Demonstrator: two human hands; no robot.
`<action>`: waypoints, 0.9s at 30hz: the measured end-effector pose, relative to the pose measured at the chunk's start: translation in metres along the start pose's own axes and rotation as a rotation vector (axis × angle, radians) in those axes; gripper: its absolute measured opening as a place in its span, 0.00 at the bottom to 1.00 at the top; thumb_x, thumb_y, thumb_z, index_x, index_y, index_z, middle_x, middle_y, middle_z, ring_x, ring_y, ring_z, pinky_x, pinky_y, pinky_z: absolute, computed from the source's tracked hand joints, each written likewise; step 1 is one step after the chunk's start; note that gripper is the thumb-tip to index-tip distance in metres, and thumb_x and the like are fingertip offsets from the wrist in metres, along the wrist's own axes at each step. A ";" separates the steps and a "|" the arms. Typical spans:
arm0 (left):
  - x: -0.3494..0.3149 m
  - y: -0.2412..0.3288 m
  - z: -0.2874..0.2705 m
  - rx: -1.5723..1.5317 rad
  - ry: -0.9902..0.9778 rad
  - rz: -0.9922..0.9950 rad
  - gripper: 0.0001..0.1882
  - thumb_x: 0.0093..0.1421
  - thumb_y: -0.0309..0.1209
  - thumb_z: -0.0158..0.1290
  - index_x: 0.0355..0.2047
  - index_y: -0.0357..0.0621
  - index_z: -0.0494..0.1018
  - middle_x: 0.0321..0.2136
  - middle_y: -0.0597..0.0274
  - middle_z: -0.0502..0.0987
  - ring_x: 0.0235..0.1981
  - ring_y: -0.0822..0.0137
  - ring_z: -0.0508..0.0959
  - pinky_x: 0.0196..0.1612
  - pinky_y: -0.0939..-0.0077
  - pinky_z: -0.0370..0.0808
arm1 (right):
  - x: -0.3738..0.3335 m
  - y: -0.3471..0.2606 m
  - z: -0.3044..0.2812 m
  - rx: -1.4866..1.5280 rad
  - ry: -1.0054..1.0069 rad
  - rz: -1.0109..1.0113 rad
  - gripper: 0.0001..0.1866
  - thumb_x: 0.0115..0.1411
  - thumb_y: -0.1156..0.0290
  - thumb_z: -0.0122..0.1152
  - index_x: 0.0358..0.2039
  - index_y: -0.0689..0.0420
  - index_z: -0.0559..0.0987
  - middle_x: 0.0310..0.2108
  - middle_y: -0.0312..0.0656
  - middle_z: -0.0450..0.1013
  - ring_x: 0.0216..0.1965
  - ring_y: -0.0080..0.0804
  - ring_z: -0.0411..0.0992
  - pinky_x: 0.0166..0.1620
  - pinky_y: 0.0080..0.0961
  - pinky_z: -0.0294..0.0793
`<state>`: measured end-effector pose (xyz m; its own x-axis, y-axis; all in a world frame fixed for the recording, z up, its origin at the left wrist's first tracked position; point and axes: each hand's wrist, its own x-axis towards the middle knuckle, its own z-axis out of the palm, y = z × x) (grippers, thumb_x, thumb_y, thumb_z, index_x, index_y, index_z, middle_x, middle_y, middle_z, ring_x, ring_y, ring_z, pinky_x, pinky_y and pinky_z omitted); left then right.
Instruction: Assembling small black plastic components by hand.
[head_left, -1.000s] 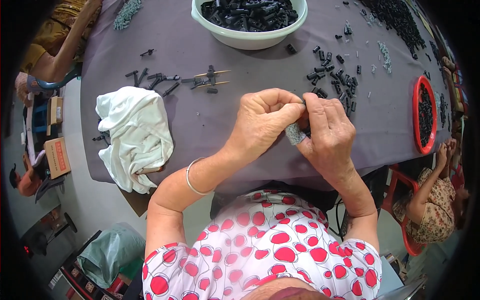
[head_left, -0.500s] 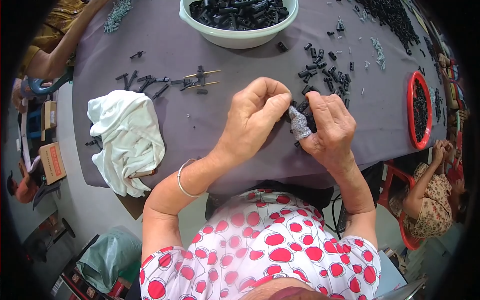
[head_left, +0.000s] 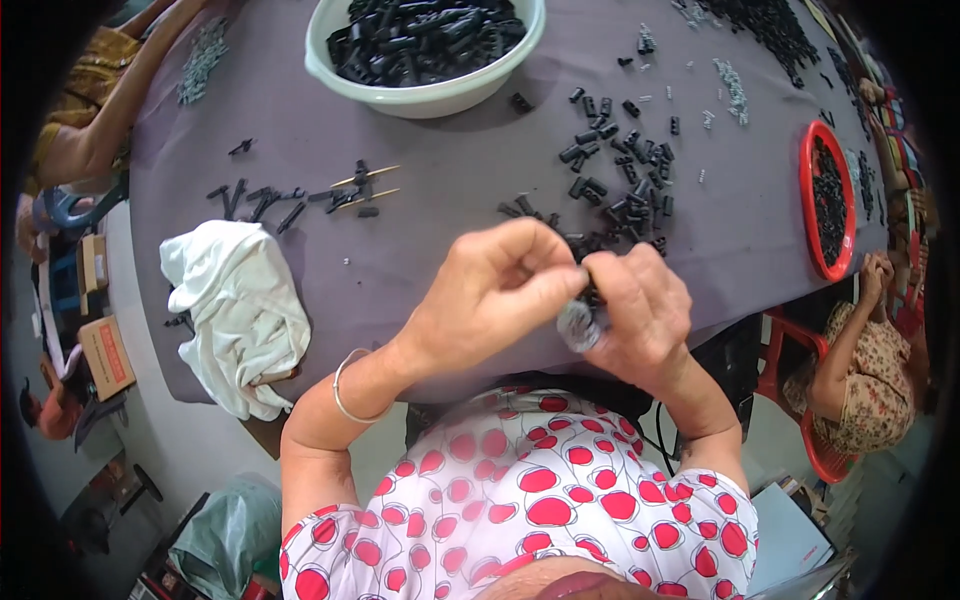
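Note:
My left hand and my right hand meet at their fingertips above the table's near side. The left thumb and forefinger are pinched together; what they grip, if anything, is hidden. A small black plastic part shows partly between the hands, at the closed fingers of the right. A grey speckled wrap, blurred by motion, covers my right thumb. Just beyond the hands lies a loose heap of short black tubular parts.
A white basin full of black parts stands at the far side. Assembled black pieces and a white cloth lie left. A red tray and metal springs are right. Other people sit at both sides.
Both hands have come nearer to me and slightly left, still together at the fingertips. The whole view has shifted a little, so the table's things appear further left.

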<state>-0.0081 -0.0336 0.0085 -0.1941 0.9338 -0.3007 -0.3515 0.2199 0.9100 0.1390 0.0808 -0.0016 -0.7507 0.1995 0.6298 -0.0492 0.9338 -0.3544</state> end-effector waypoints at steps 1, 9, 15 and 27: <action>-0.002 -0.004 0.002 0.021 -0.034 0.020 0.08 0.61 0.28 0.55 0.33 0.32 0.74 0.26 0.69 0.75 0.28 0.82 0.71 0.29 0.84 0.70 | -0.007 -0.001 0.000 -0.013 0.005 -0.015 0.21 0.40 0.77 0.68 0.38 0.68 0.75 0.24 0.40 0.66 0.21 0.34 0.65 0.23 0.29 0.67; 0.004 -0.004 0.001 0.320 0.079 0.145 0.08 0.58 0.27 0.59 0.33 0.33 0.75 0.27 0.62 0.77 0.26 0.76 0.75 0.30 0.80 0.73 | -0.014 0.017 -0.019 0.144 0.022 0.123 0.26 0.42 0.78 0.67 0.45 0.65 0.76 0.35 0.48 0.74 0.33 0.43 0.73 0.37 0.35 0.74; 0.010 -0.001 -0.014 0.661 0.501 0.740 0.09 0.49 0.20 0.62 0.31 0.37 0.76 0.32 0.59 0.78 0.30 0.66 0.76 0.32 0.76 0.73 | -0.016 0.040 -0.006 -0.070 -0.062 0.190 0.21 0.38 0.84 0.62 0.38 0.63 0.77 0.36 0.45 0.69 0.39 0.44 0.70 0.41 0.34 0.72; 0.050 0.070 -0.064 1.245 0.666 0.928 0.10 0.54 0.33 0.62 0.33 0.40 0.80 0.35 0.64 0.80 0.40 0.66 0.75 0.46 0.75 0.69 | -0.012 0.049 -0.007 0.045 -0.091 0.170 0.17 0.39 0.85 0.60 0.35 0.62 0.77 0.36 0.44 0.69 0.39 0.42 0.70 0.40 0.33 0.73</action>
<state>-0.1010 0.0106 0.0390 -0.3449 0.6650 0.6624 0.9151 0.0811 0.3949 0.1502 0.1263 -0.0214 -0.8072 0.3236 0.4936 0.0555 0.8742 -0.4824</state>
